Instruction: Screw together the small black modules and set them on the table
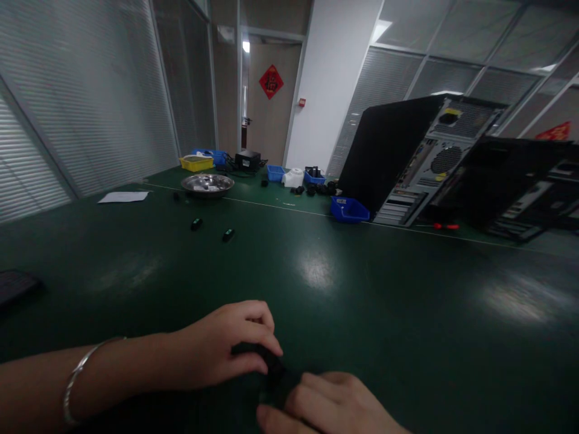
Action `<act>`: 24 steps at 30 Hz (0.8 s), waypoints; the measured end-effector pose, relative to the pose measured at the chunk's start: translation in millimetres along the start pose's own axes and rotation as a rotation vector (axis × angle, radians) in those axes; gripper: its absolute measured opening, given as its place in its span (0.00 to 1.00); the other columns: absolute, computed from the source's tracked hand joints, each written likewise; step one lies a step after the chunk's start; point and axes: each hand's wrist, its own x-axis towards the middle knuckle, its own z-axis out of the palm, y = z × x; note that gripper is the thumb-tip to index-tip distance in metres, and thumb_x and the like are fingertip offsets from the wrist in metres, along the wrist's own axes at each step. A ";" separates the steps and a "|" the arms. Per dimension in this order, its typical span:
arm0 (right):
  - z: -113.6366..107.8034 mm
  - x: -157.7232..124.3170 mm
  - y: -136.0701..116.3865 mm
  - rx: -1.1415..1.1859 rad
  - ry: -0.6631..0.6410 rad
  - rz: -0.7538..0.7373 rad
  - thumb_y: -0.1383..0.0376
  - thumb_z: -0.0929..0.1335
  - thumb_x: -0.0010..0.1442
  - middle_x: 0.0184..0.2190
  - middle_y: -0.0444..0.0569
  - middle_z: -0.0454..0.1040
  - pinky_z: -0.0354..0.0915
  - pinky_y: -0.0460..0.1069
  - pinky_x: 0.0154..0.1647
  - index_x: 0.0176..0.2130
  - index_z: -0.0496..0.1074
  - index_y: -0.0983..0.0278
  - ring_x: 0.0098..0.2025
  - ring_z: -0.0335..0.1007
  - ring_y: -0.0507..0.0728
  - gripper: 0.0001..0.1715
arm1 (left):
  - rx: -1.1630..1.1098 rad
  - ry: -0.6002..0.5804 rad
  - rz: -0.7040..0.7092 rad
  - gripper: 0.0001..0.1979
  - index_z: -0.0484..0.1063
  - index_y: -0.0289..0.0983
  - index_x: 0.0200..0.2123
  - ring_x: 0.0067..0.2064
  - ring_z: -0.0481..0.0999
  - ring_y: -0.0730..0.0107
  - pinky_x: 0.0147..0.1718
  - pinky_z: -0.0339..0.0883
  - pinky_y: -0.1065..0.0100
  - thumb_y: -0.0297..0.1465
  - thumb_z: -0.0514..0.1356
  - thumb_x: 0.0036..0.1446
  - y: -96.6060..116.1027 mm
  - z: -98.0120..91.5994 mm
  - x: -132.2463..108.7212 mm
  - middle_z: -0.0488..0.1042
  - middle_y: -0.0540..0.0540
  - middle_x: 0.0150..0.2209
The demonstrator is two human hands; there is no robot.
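My left hand (pixel 237 343), with a silver bangle (pixel 75 380) on its wrist, is closed in a pinch on a black strap-like piece (pixel 274 364) near the front of the green table (pixel 384 301). At the lower edge of the view, my right hand (pixel 332 402) has its fingers curled around the other end of the same dark piece. The dim light and my fingers hide most of its shape. Farther off lie two small black devices with lit displays, one to the left (pixel 196 224) and one nearer (pixel 228 235).
A steel bowl (pixel 207 191), white paper (pixel 123 197) and a yellow tray (pixel 196 163) stand at the back left. Along the back are a blue bin (pixel 349 211), a white plastic part (pixel 293 177) and a large computer case (pixel 398 150). A dark object (pixel 17 286) lies far left.
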 end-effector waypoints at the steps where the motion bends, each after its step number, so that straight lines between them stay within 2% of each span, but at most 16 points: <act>1: 3.3 1.5 -0.2 0.012 0.037 -0.003 0.62 0.54 0.77 0.26 0.40 0.75 0.61 0.43 0.20 0.44 0.70 0.63 0.26 0.72 0.49 0.19 | -0.005 -0.003 -0.010 0.12 0.76 0.41 0.48 0.42 0.75 0.67 0.40 0.68 0.71 0.26 0.64 0.62 -0.1 0.1 -0.2 0.72 0.46 0.43; 5: 12.9 1.5 1.6 0.141 -0.046 0.153 0.56 0.54 0.76 0.24 0.42 0.75 0.63 0.43 0.22 0.33 0.70 0.63 0.24 0.72 0.49 0.27 | -0.011 -0.012 -0.028 0.13 0.76 0.41 0.49 0.43 0.76 0.66 0.42 0.69 0.70 0.24 0.64 0.61 0.1 -0.6 1.4 0.72 0.45 0.44; 7: 13.4 -1.2 3.5 0.223 -0.079 0.214 0.53 0.57 0.75 0.27 0.43 0.76 0.65 0.43 0.24 0.33 0.71 0.63 0.25 0.73 0.49 0.26 | -0.011 -0.012 -0.023 0.14 0.76 0.41 0.50 0.44 0.76 0.65 0.43 0.69 0.69 0.24 0.64 0.61 0.5 -1.2 2.8 0.73 0.45 0.44; 9: 11.9 -3.8 5.4 0.290 -0.097 0.237 0.51 0.58 0.74 0.31 0.43 0.78 0.67 0.42 0.27 0.38 0.72 0.62 0.28 0.75 0.50 0.23 | -0.026 -0.006 -0.016 0.15 0.76 0.40 0.50 0.45 0.76 0.65 0.45 0.69 0.69 0.23 0.64 0.61 1.0 -1.7 3.6 0.74 0.45 0.44; 13: 8.6 -5.4 7.2 0.294 -0.099 0.181 0.50 0.52 0.75 0.38 0.45 0.81 0.69 0.44 0.30 0.47 0.72 0.61 0.33 0.78 0.51 0.27 | -0.060 0.004 -0.002 0.14 0.75 0.39 0.50 0.48 0.76 0.65 0.48 0.69 0.68 0.21 0.62 0.62 1.8 -2.3 2.9 0.75 0.44 0.46; 18: 11.8 -6.7 8.8 0.295 -0.073 0.111 0.52 0.50 0.76 0.33 0.45 0.81 0.67 0.43 0.29 0.43 0.73 0.62 0.32 0.78 0.50 0.31 | -0.081 0.001 -0.009 0.16 0.76 0.41 0.50 0.49 0.76 0.65 0.49 0.69 0.67 0.19 0.59 0.62 2.9 -3.8 2.3 0.74 0.44 0.48; 21: 15.0 -10.3 11.0 0.338 -0.116 0.117 0.51 0.50 0.75 0.28 0.45 0.78 0.66 0.42 0.27 0.39 0.74 0.63 0.28 0.75 0.49 0.33 | -0.082 -0.003 -0.031 0.18 0.76 0.42 0.50 0.48 0.76 0.65 0.48 0.70 0.67 0.18 0.59 0.62 5.1 -5.1 3.1 0.73 0.45 0.48; 24: 14.5 -12.4 12.2 0.404 -0.170 0.157 0.50 0.53 0.75 0.32 0.46 0.78 0.69 0.42 0.33 0.43 0.73 0.62 0.32 0.77 0.50 0.28 | -0.077 -0.007 -0.037 0.17 0.76 0.41 0.50 0.46 0.76 0.65 0.47 0.70 0.68 0.19 0.59 0.62 7.0 -5.2 2.9 0.72 0.44 0.46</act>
